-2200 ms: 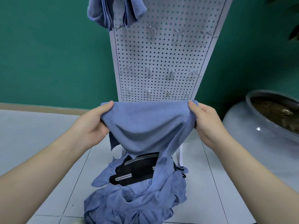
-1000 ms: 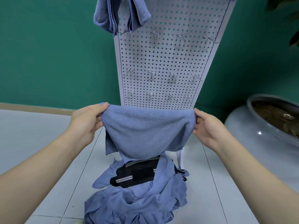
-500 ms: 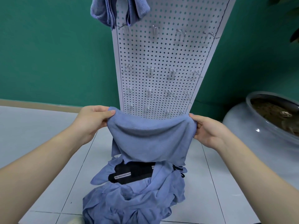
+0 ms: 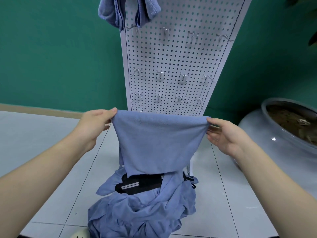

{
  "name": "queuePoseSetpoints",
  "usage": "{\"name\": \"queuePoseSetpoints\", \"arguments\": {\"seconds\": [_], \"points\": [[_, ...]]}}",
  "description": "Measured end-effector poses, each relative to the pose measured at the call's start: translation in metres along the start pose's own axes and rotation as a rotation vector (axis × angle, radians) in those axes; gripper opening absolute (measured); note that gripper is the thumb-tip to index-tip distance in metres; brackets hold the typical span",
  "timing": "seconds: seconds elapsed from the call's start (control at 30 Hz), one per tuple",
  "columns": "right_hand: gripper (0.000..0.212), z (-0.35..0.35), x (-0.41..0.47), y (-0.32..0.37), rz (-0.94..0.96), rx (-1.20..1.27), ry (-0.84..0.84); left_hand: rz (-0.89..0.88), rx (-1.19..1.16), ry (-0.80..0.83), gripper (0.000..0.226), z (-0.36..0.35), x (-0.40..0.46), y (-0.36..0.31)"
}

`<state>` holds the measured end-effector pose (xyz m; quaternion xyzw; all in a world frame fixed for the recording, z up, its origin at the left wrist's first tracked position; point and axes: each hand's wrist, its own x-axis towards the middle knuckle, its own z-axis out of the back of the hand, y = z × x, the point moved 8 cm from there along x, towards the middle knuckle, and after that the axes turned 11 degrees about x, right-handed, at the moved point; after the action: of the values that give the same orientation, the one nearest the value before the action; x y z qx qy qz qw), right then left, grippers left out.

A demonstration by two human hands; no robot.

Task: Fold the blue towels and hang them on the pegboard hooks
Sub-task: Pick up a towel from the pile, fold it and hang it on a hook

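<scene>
While towel (image 4: 159,143) hangs mid-frame, taut between left hand (image 4: 93,126) and right hand (image 4: 223,134), both pinching top corners, I'd level edge, bring corners together, then seek free hook (image 4: 161,75) on pegboard (image 4: 171,57).

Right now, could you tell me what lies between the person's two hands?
In the head view, the blue towel spans the gap, its top corners pinched by the left hand and the right hand.

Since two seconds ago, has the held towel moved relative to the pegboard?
Yes, slightly down. The towel, pinched by the left hand and right hand, now leaves a further hook row showing on the pegboard above its top edge.
</scene>
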<state>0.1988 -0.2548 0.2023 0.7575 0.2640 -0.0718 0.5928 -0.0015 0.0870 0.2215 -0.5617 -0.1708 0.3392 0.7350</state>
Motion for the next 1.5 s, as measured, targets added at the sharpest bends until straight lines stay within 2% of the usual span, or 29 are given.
{"name": "queuePoseSetpoints", "arguments": {"seconds": [0.1,0.17,0.33,0.47,0.57,0.7,0.77,0.87,1.13,1.23,1.33,1.43,1.5], "points": [[0.017,-0.006,-0.002,0.004,0.037,0.014,0.063,-0.045,-0.127,-0.063,0.024,0.007,0.001,-0.008],[0.016,-0.013,-0.004,0.008,0.069,0.045,0.123,-0.058,-0.225,-0.061,0.025,0.008,0.001,-0.014],[0.019,-0.025,-0.008,0.018,0.174,0.134,0.245,0.010,-0.441,0.019,0.028,0.001,0.000,-0.019],[0.023,-0.031,-0.012,0.025,0.243,0.146,0.289,0.027,-0.520,0.092,0.027,-0.006,-0.002,-0.022],[0.015,-0.033,-0.018,0.030,0.292,0.122,0.294,-0.016,-0.507,0.130,0.029,-0.005,-0.003,-0.027],[0.027,-0.036,-0.027,0.037,0.352,0.111,0.314,-0.129,-0.387,0.161,0.022,-0.004,-0.008,-0.037],[0.029,-0.036,-0.029,0.040,0.380,0.099,0.316,-0.164,-0.317,0.120,0.017,-0.004,-0.011,-0.038],[0.018,-0.033,-0.029,0.044,0.407,0.078,0.283,-0.201,-0.237,0.026,0.010,-0.002,-0.012,-0.039],[0.012,-0.027,-0.025,0.042,0.481,0.031,0.192,-0.178,-0.266,-0.137,0.019,0.007,-0.011,-0.034],[0.023,-0.026,-0.020,0.037,0.431,0.043,0.196,-0.139,-0.301,-0.196,0.024,0.011,-0.011,-0.028],[0.040,-0.024,-0.009,0.022,0.271,0.023,0.202,-0.099,-0.275,-0.217,0.023,0.013,-0.009,-0.020],[0.028,-0.025,-0.004,-0.002,0.087,-0.106,0.241,-0.031,-0.226,-0.202,0.021,0.014,-0.003,-0.006],[0.019,-0.022,-0.003,-0.014,0.022,-0.171,0.233,0.032,-0.171,-0.117,0.019,0.010,0.003,0.006]]}}
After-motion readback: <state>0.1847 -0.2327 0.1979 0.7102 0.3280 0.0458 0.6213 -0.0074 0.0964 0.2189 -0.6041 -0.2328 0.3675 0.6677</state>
